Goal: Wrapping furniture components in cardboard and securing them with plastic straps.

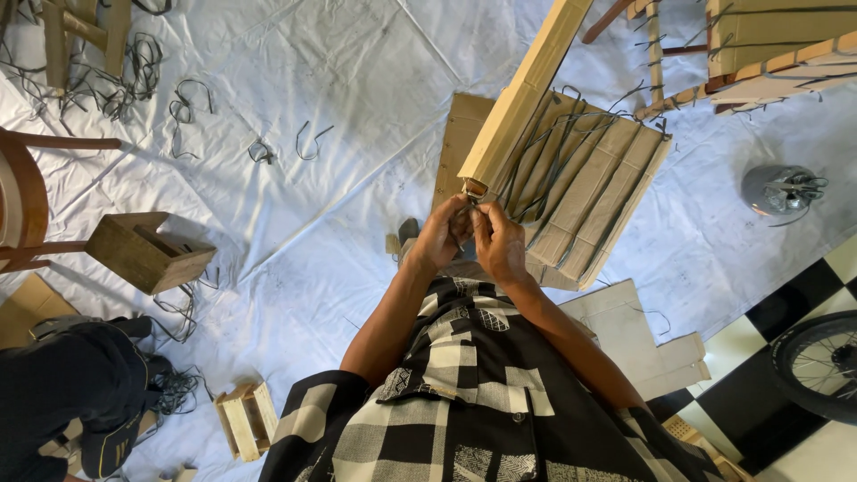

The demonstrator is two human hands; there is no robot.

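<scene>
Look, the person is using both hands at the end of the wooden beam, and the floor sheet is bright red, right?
Not quite. Both hands, left hand and right hand, are at the end of the wooden beam, but the head view shows the floor sheet is white, not red.

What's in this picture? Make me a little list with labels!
Left hand: pinching a thin dark strap at the end of the wooden beam
Right hand: gripping the same strap, beside the left hand
Behind the hands: cardboard-wrapped bundle laced with straps
Floor: white sheet with loose strap pieces
Left side: small wooden box
</scene>
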